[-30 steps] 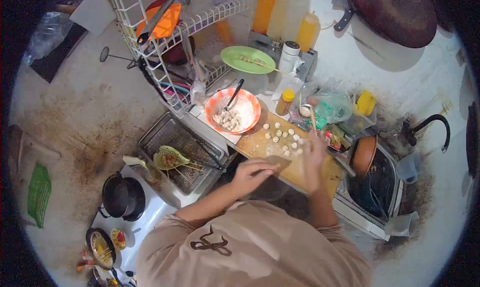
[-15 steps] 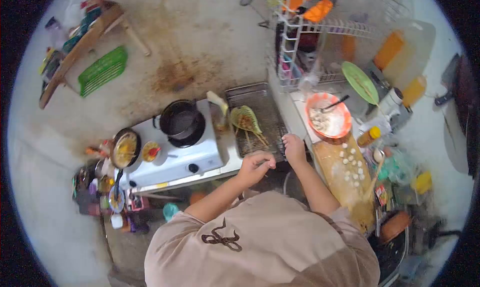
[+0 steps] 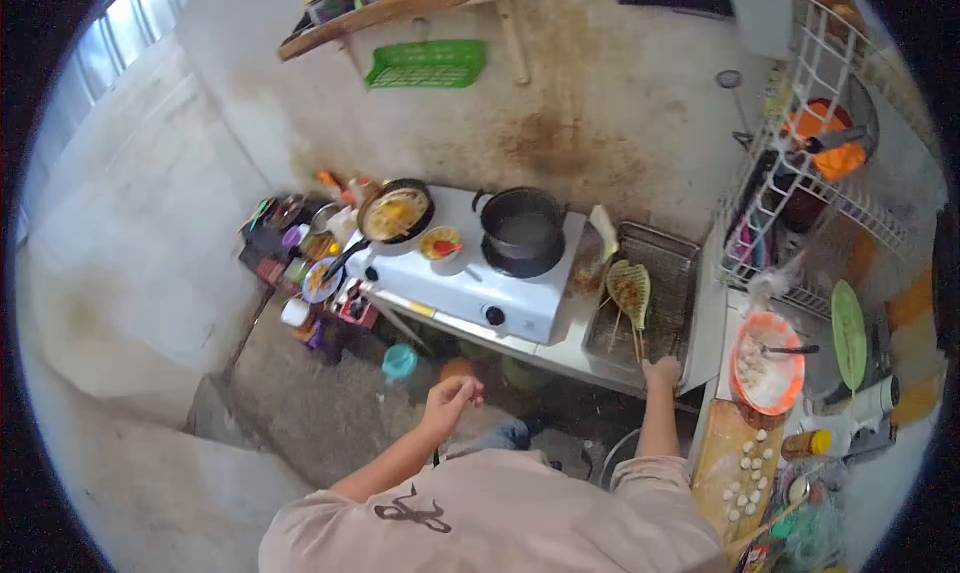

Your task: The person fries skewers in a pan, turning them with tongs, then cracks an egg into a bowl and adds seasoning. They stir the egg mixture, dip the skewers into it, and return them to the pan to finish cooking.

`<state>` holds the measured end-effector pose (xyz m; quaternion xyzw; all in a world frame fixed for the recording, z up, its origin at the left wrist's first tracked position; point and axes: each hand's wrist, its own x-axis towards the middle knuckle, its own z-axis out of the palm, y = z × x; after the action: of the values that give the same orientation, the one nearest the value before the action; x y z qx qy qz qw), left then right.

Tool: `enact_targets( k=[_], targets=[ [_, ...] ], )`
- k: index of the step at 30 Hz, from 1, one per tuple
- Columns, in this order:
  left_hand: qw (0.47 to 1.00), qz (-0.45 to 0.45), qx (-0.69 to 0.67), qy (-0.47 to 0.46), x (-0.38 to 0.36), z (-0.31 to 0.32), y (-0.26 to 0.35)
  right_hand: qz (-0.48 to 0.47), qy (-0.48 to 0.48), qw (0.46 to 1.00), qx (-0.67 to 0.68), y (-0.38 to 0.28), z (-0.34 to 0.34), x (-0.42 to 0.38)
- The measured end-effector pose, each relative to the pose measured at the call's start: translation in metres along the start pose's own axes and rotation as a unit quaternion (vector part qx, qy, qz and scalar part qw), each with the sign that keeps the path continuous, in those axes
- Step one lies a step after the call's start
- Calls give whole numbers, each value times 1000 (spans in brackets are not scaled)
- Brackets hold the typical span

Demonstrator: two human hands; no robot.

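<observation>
My right hand (image 3: 661, 373) is at the front edge of the metal rack tray (image 3: 668, 323), its fingers closed round the lower end of a thin handle. That handle belongs to a light green strainer (image 3: 628, 285) lying in the tray with brown bits of food in it. A thin wooden stick lies beside it. My left hand (image 3: 452, 407) hangs in the air in front of the stove, fingers loosely bent and nothing visible in them. A dark pot (image 3: 522, 225) sits on the stove's right burner.
The white stove (image 3: 455, 293) also carries a frying pan (image 3: 395, 213) and a small bowl (image 3: 440, 245) with a red spoon. At right are an orange-rimmed bowl (image 3: 768, 363) of white flour, a wooden board (image 3: 722, 453) with several white balls, and a wire shelf (image 3: 790, 188).
The view has swung left, so the counter appears further right. My hands have moved apart: the right has reached forward to the strainer's handle, the left has drawn away to the left.
</observation>
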<state>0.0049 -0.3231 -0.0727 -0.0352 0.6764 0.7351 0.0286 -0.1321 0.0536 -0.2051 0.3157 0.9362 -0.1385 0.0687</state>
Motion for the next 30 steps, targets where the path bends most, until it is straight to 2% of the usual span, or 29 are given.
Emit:
enact_targets(
  k=[3,6,7,8,11,12,14,17,18,19,20,22,24,27,30],
  targets=[
    [1000,11,10,-14,2,-2,16,24,48,996,73,0,6,-2],
    [999,-7,1,-40,17,-9,15,52,61,990,117,-16,-24,-31],
    [998,18,-1,-68,25,-14,15,31,92,989,110,-17,-24,-38],
    [996,-25,-15,-84,33,-20,18,46,78,984,152,-18,-28,-46],
    [992,10,8,-126,61,-42,23,-21,195,964,182,-24,-2,-74],
    [991,14,-28,-126,71,-52,24,-46,228,952,197,-32,3,-90],
    [988,41,-35,-144,92,-84,27,-71,297,906,293,-71,3,-132],
    [991,25,-40,-122,119,-148,28,-187,302,886,298,-144,14,-181],
    [993,19,-36,-108,126,-171,28,-261,278,881,279,-178,7,-195],
    [994,32,-52,-92,134,-193,25,-316,188,859,357,-231,-20,-214],
    [993,42,-61,-94,141,-217,23,-368,196,869,267,-265,-14,-215],
    [993,86,-29,-73,151,-258,28,-451,105,858,222,-355,-38,-234],
    [993,101,-10,-53,155,-291,40,-492,38,857,147,-433,-25,-228],
    [991,134,-11,-28,156,-332,54,-536,52,843,6,-532,4,-219],
    [976,195,84,-53,156,-372,61,-534,30,837,-116,-598,24,-217]
  ],
)
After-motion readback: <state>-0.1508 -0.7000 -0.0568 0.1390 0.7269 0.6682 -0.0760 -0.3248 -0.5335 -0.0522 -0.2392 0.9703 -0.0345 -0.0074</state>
